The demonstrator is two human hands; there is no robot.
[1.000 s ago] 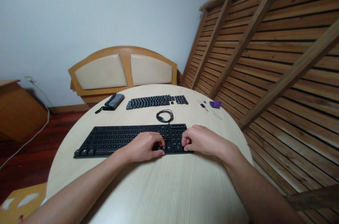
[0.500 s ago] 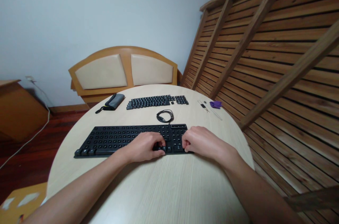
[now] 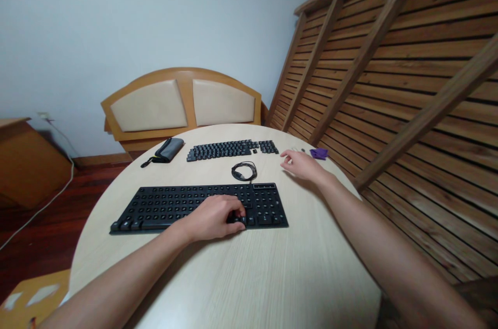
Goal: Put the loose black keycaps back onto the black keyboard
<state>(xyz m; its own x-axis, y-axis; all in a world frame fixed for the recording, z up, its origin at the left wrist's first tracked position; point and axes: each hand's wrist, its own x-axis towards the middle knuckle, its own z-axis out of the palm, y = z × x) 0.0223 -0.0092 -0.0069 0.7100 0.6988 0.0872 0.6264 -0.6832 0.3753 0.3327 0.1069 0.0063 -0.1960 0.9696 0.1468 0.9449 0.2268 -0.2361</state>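
Observation:
A black keyboard (image 3: 163, 209) lies on the round table with most of its keycaps off; a few remain along its front row. My left hand (image 3: 218, 217) is closed on its front edge right of the middle, fingers curled over the keys and thumb at the rim. Farther back and to the right, my right hand (image 3: 300, 164) hovers beside the loose keycaps, holding nothing that I can see, its fingers partly spread. Those loose keycaps (image 3: 221, 149) are laid out in rows at the back, with one single keycap (image 3: 254, 151) slightly apart.
A coiled black cable (image 3: 244, 170) lies behind the keyboard. At the back left sits a grey pouch (image 3: 170, 149). A purple cloth (image 3: 319, 153) is near the table's (image 3: 249, 282) right edge, and a slatted wooden panel (image 3: 389, 95) leans close by on the right.
My right hand has left the keyboard's right end and moved back and to the right, its fingers opening. My left hand stays on the keyboard.

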